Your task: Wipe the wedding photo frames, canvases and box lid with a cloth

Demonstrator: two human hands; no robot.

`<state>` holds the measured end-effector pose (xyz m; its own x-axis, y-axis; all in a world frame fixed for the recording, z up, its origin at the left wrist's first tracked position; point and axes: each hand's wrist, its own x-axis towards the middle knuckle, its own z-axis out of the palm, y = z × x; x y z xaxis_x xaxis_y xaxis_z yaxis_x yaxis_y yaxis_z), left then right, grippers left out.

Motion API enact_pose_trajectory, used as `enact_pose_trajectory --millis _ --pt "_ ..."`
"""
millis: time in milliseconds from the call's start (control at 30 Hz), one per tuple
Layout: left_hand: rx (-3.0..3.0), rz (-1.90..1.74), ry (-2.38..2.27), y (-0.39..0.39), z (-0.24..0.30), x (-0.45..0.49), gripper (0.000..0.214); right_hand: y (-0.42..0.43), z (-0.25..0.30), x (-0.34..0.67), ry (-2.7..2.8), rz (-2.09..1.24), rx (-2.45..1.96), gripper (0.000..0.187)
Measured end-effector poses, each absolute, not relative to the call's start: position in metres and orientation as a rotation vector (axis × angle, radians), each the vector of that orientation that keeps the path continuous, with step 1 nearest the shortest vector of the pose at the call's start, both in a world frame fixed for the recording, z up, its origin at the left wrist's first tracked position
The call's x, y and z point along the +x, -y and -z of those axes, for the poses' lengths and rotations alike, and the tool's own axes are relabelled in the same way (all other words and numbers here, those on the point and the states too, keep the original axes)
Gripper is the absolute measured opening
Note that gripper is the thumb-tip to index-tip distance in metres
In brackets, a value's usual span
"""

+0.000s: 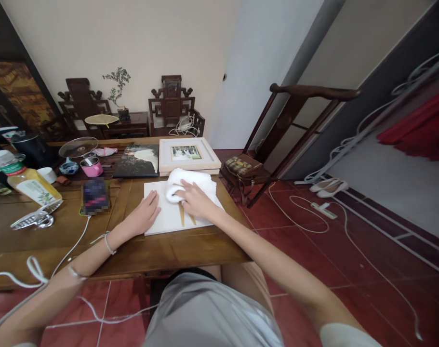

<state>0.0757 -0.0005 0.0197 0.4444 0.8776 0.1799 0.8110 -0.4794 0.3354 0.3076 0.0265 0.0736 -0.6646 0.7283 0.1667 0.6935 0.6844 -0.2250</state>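
Observation:
My right hand [195,198] presses down on a folded white towel [201,181], its fingers over the cloth and partly sunk into a fold. The towel lies on a flat white board [161,219] at the table's near right. Two gold pointed shapes [182,215] show on the board just below the towel; their upper ends are covered. At the board's left edge rests my left hand [147,212], fingers stretched out and holding nothing. Behind the towel stands a white-framed photo [186,153] lying face up on the table.
Left of the frame lies a dark photo panel [138,161]. Across the wooden table [121,241] are a pixelated phone [95,196] on a white cable, a pink cup [91,167], a bottle of yellow liquid [33,183] and a silver hair claw [40,217]. A wooden chair [287,115] holds a plaid bag [241,166].

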Motion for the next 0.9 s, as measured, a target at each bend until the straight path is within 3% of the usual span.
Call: enact_pose_trajectory --millis 167,500,667,900 --pt "2.314 -0.667 -1.535 -0.002 -0.032 0.081 0.062 -0.014 -0.077 0.292 2.753 -0.14 -1.121 0.048" --pt "2.119 -0.893 -1.594 -0.002 -0.036 0.086 0.068 0.058 -0.1 0.329 2.981 -0.462 -0.372 0.052" --pt "2.176 -0.674 -1.654 -0.001 -0.034 0.086 0.067 0.047 -0.111 0.355 2.893 -0.684 -0.51 0.058" --pt "2.381 -0.51 -1.533 -0.004 -0.02 0.078 0.059 -0.013 -0.089 0.351 2.679 -0.562 -0.896 0.047"
